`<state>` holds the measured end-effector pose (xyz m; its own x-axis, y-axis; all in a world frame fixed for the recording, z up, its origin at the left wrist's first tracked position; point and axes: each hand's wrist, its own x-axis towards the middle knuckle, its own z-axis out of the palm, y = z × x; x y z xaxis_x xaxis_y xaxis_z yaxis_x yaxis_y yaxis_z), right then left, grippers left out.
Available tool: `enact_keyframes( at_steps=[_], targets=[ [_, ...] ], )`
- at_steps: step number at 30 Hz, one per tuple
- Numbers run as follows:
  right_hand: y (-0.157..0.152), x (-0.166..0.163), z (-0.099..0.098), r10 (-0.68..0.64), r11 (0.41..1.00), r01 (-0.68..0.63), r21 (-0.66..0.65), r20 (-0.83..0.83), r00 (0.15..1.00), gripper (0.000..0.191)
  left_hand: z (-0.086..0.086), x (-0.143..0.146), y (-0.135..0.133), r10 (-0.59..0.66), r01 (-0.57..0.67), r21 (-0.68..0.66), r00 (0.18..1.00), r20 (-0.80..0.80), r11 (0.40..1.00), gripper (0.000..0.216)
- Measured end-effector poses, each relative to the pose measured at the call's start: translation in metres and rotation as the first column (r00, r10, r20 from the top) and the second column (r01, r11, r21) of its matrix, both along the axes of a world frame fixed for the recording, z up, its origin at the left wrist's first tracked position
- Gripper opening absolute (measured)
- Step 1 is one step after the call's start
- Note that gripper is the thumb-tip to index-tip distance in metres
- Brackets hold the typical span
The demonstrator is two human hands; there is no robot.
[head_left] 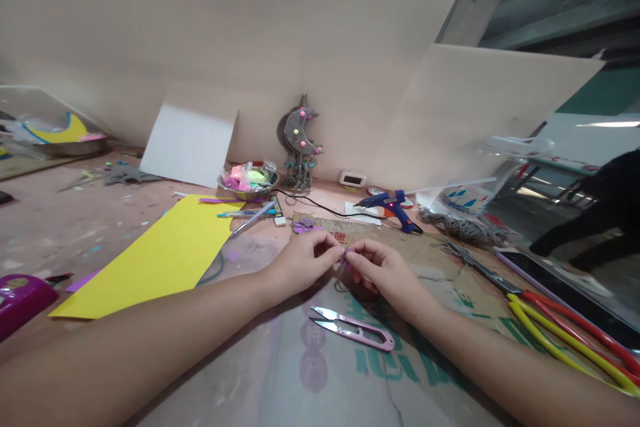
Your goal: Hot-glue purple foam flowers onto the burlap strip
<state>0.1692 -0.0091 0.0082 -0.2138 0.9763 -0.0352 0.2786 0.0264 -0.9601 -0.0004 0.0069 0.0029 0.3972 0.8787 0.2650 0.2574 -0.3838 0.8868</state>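
My left hand [307, 260] and my right hand [383, 270] meet over the middle of the table, thumb and fingertips pinched. Between the fingertips is a small purple piece [343, 259], mostly covered. From it a loop of thin grey string [341, 283] hangs down. Pink thread snips [357, 328] lie just below my hands, blades pointing left. Beyond my left hand rests a cluster of small purple cut pieces [305, 225].
A blue glue gun [393, 207] stands behind, its cord running left. Large scissors [545, 310] and a phone [570, 290] lie right. Yellow paper [155, 260] and a magenta tool [23, 303] are left. A moon-shaped ornament [301, 133] stands by the board. A person [610, 193] is far right.
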Motion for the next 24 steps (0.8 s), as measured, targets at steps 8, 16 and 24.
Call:
enact_keyframes(
  at_steps=[8,16,24],
  targets=[
    [-0.0005,0.0009,0.0046,-0.066,0.991,0.07,0.115,-0.038,0.997,0.039,-0.003,-0.0002,0.0027,0.018,-0.014,-0.039,0.996,0.09,0.999,0.022],
    [0.0026,0.0032,0.005,-0.139,0.98,0.148,0.131,-0.077,0.987,0.035,-0.0013,-0.0011,0.002,0.056,-0.047,-0.071,0.991,0.122,0.996,0.022],
    [0.0016,0.0032,-0.0013,-0.075,0.988,0.061,0.139,0.093,0.993,0.032,-0.003,-0.0012,0.0037,0.029,-0.025,-0.035,0.994,0.102,0.999,0.023]
  ],
)
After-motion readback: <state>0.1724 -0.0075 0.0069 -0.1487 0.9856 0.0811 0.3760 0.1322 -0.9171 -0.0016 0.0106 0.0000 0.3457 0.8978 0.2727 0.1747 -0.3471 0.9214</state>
